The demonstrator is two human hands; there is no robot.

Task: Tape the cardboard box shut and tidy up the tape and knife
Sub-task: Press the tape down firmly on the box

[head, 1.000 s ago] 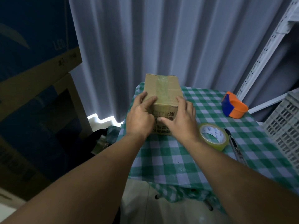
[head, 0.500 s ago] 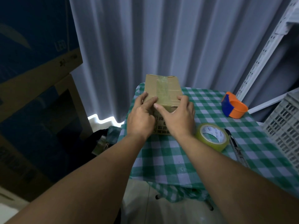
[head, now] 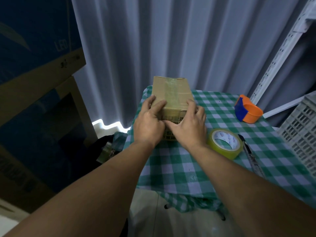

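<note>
Blue carton [head: 34, 40], ten o'clock: "LED", pale letters.
Cardboard box [head: 171, 93], near face: dark printed characters, unreadable.
Tape roll [head: 225, 142], core: blue print, too small to read.

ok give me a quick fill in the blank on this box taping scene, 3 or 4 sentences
1. Both hands, the left hand and the right hand, press on the near end of the cardboard ____.
2. The strip of tape runs along the box's ____ face.
3. The tape roll lies flat between the right hand and the ____.
4. The tablecloth has a green and white ____ pattern.

Missing words: box; top; knife; checked
</note>
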